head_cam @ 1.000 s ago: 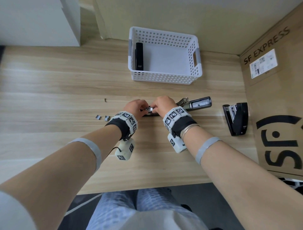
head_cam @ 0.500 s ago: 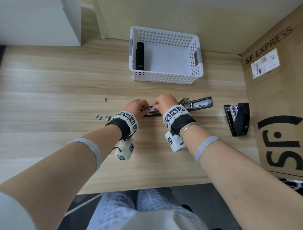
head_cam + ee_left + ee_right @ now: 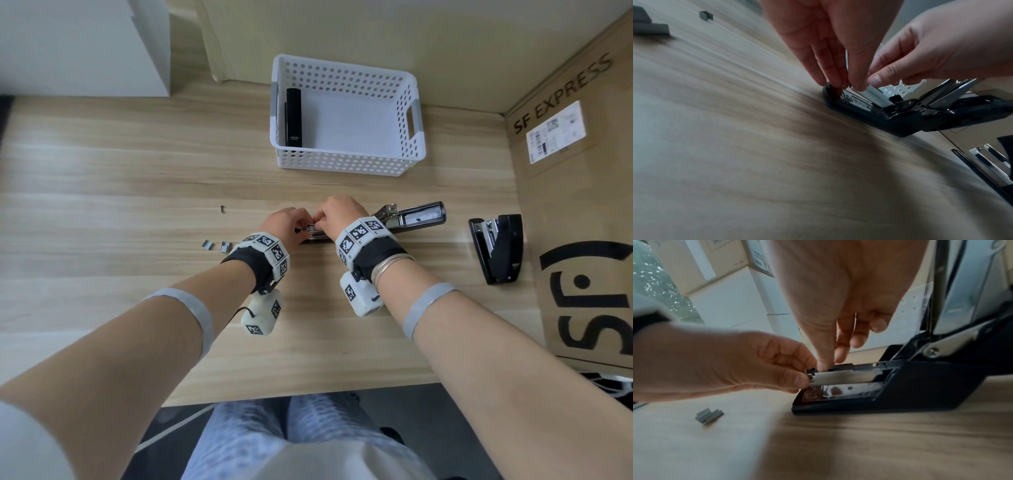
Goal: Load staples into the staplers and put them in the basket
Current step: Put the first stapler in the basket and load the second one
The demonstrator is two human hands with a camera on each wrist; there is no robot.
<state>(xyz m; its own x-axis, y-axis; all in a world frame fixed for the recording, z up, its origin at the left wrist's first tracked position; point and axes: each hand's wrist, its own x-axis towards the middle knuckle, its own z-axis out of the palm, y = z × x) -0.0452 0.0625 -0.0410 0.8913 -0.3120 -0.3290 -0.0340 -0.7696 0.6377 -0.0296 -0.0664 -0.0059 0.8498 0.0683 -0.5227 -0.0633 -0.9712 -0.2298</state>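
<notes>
An open black stapler (image 3: pixel 409 219) lies mid-table, its lid swung out to the right. Both hands meet at the front end of its silver magazine (image 3: pixel 844 376). My left hand (image 3: pixel 286 222) pinches the magazine's tip between thumb and fingers (image 3: pixel 797 379). My right hand (image 3: pixel 337 214) comes down from above, thumb and forefinger (image 3: pixel 826 363) pinching a staple strip into the channel; the fingertips mostly hide the strip. A second open stapler (image 3: pixel 498 248) lies at the right. The white basket (image 3: pixel 346 161) stands at the back with one black stapler (image 3: pixel 294 118) inside.
Two short staple strips (image 3: pixel 215 245) lie left of my left wrist, and a single staple (image 3: pixel 222 209) farther back. A large cardboard box (image 3: pixel 582 212) walls off the right side. A wall runs behind the basket.
Both hands stay at the magazine's front end. The right hand has edged slightly away from me; nothing was let go.
</notes>
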